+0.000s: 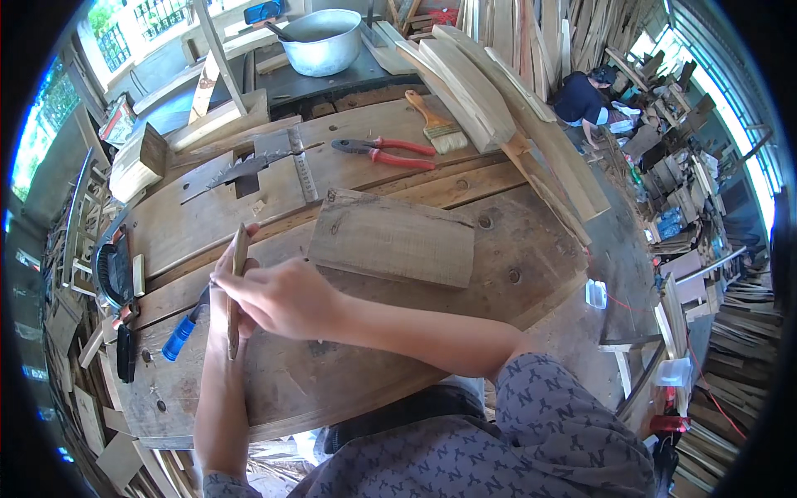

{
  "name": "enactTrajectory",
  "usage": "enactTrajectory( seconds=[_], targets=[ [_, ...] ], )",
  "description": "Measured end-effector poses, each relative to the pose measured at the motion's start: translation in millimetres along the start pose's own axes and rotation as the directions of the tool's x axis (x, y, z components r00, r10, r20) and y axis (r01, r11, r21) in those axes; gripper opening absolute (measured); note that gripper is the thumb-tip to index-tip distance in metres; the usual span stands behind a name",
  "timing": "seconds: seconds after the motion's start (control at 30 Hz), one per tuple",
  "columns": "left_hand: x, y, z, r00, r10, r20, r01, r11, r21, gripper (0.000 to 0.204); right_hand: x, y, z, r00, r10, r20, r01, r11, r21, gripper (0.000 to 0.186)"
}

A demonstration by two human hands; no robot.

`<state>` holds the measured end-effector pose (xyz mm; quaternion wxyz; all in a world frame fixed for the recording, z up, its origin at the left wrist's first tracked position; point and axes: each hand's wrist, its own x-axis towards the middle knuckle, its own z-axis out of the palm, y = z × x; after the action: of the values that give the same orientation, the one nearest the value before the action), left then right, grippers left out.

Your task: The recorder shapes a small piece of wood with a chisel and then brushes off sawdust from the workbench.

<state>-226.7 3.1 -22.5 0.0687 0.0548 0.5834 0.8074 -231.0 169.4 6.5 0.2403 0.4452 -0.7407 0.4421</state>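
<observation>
Thin brown wooden strip (239, 259) pinched in left hand (222, 300), seemingly steadied for right hand (286, 299), curled across it; right grip unclear.

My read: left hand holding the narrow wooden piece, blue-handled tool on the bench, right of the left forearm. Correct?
No: the head view shows the blue-handled tool left of the left forearm. It is on the bench, and the left hand holds the narrow wooden piece.
</observation>
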Motion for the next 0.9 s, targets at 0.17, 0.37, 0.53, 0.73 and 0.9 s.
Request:
enactTrajectory(
  seconds=[0.17, 0.37, 0.53, 0.73, 0.9],
  targets=[
    [6, -1, 28, 0.981, -0.161, -0.105, 0.122, 0.945, -0.305, 0.052, 0, 25, 3, 0.987, 0.149, 0.056, -0.149, 0.989, 0.013, 0.035],
    [6, -3, 6, 0.983, -0.174, -0.059, 0.140, 0.918, -0.372, 0.048, 12, 29, -4, 0.987, 0.074, -0.143, -0.080, 0.996, -0.030, 0.029],
    [-3, -7, 2, 0.992, -0.008, -0.128, -0.015, 0.984, -0.178, 0.050, -1, 2, 8, 0.999, 0.033, 0.000, -0.033, 0.996, 0.089, 0.036],
    [5, 7, 45, 0.969, -0.073, -0.238, 0.024, 0.978, -0.206, 0.045, 2, 13, -2, 0.997, 0.068, -0.030, -0.066, 0.997, 0.043, 0.038],
    [-1, 15, 32, 0.977, -0.206, -0.062, 0.162, 0.894, -0.418, 0.040, 5, 30, -12, 0.999, -0.016, 0.032, 0.016, 1.000, 0.008, 0.040]
  ],
)
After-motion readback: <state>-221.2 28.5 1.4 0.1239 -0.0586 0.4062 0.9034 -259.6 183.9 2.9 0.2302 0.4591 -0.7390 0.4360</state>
